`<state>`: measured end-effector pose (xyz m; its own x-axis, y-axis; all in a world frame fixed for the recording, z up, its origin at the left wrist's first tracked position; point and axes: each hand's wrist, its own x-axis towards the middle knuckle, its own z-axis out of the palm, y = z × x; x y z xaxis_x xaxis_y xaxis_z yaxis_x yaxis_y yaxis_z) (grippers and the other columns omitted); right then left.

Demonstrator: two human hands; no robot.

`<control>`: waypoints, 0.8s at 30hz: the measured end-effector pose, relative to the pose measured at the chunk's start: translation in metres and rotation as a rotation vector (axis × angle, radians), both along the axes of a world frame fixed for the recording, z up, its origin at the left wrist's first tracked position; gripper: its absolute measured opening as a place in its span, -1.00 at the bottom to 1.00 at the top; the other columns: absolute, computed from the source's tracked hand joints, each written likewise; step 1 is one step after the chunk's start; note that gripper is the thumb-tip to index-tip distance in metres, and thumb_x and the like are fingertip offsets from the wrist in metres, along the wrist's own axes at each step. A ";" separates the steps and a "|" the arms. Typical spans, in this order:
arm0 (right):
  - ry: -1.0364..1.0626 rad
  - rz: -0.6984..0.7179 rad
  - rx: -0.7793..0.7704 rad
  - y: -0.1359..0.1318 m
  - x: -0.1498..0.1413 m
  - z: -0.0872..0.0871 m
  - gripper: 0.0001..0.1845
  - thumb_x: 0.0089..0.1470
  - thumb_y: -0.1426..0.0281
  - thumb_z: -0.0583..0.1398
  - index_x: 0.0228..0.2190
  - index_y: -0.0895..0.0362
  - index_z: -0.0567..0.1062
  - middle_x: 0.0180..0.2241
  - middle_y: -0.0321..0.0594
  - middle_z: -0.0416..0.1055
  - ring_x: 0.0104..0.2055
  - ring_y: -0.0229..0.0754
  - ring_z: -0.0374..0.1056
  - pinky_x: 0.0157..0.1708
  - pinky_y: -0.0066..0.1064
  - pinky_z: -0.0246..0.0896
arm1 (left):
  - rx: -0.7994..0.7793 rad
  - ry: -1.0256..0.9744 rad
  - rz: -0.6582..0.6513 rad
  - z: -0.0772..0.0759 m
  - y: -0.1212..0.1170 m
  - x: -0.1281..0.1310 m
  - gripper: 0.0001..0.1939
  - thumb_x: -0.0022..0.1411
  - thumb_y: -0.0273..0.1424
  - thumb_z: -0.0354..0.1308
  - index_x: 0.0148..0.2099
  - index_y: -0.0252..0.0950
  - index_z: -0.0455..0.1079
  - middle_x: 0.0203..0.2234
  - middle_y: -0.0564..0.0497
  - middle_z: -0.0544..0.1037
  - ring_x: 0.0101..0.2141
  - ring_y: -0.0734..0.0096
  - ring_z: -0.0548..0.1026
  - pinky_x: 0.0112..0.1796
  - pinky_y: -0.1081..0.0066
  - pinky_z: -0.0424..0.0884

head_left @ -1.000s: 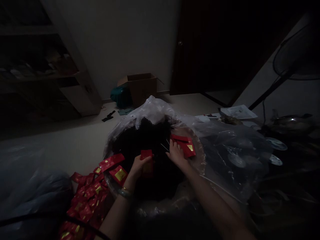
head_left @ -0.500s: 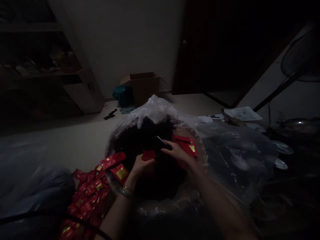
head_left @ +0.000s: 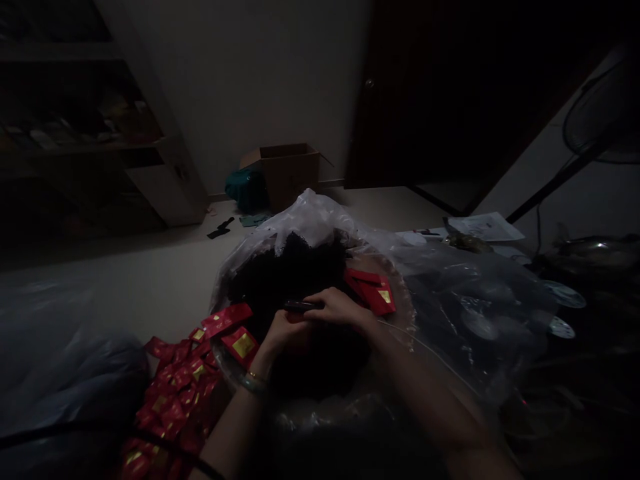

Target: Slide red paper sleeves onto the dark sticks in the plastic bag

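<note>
In dim light my left hand (head_left: 281,331) is closed around a small red packet (head_left: 295,317) over a heap of dark loose material (head_left: 293,280) in a clear plastic bag (head_left: 320,223). My right hand (head_left: 339,307) meets it from the right, pinching a thin dark tool (head_left: 299,306) that lies across the top of the packet. A green bangle (head_left: 249,384) sits on my left wrist. A small stack of red packets (head_left: 373,290) rests on the bag's rim just behind my right hand.
A pile of red and gold packets (head_left: 180,393) lies at lower left. A cardboard box (head_left: 287,172) and a teal bag (head_left: 245,190) stand by the far wall, shelving (head_left: 90,153) at left. A fan (head_left: 600,127), papers (head_left: 487,227) and dishes (head_left: 563,293) crowd the right.
My right hand has swung left from the red stack with the thin tool and now lies against my left hand over the packet, which is largely hidden.
</note>
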<state>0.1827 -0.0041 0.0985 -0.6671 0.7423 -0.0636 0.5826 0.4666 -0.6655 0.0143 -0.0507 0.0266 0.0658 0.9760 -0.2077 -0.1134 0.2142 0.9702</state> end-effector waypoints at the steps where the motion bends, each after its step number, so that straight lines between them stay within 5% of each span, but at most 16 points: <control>1: -0.006 -0.012 0.001 0.000 -0.001 0.000 -0.67 0.01 0.22 0.21 -0.15 -0.01 0.56 -0.32 -0.30 0.56 -0.32 -0.18 0.42 -0.35 -0.50 0.13 | -0.003 0.010 0.002 0.000 0.000 0.000 -0.61 -0.33 -0.35 0.43 -0.35 -0.41 0.52 -0.49 -0.04 0.60 -0.45 0.29 0.52 -0.37 0.41 0.41; 16: -0.088 -0.108 0.031 -0.005 -0.006 0.003 -0.77 0.04 0.25 0.18 -0.28 -0.01 0.59 -0.42 -0.33 0.54 -0.40 -0.23 0.38 -0.46 -0.51 0.02 | -0.035 0.054 0.002 0.001 0.001 -0.003 -0.56 -0.35 -0.34 0.45 -0.32 -0.41 0.52 -0.51 -0.03 0.60 -0.47 0.30 0.52 -0.40 0.42 0.39; 24: 0.033 0.000 -0.043 0.002 0.006 0.000 -0.50 -0.08 0.16 0.27 -0.08 0.04 0.52 -0.22 -0.26 0.55 -0.23 -0.10 0.42 -0.28 -0.44 0.19 | -0.019 0.066 0.048 -0.003 0.003 -0.004 -0.63 -0.30 -0.33 0.44 -0.37 -0.41 0.54 -0.55 -0.02 0.59 -0.48 0.33 0.50 -0.39 0.43 0.37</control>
<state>0.1889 -0.0024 0.0982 -0.6693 0.7394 -0.0733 0.5602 0.4374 -0.7035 0.0106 -0.0481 0.0240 0.0049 0.9736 -0.2284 -0.0603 0.2282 0.9717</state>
